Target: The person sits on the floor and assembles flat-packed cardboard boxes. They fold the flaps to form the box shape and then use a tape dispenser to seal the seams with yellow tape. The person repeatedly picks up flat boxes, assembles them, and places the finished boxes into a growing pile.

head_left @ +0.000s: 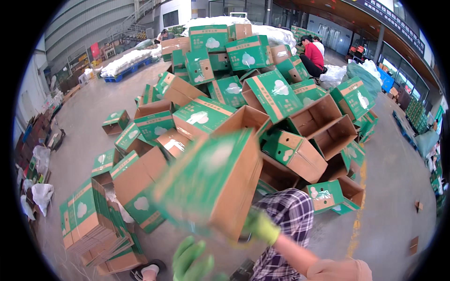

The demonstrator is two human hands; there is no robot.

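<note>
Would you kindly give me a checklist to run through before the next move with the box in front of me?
1. Gloves worn: ok; the left hand and right hand are both in green gloves.
2. Right-hand grip: cannot tell; the hand is at the lower right of the blurred green-and-brown box, but its fingers are unclear.
3. Left-hand grip: not ok; the fingers look open below the box, with no hold visible.
4. Pile of boxes steady: cannot tell; they lie tumbled at varied angles.
5. Co-worker in the red top clear of the box: ok; they are beyond the pile.
</note>
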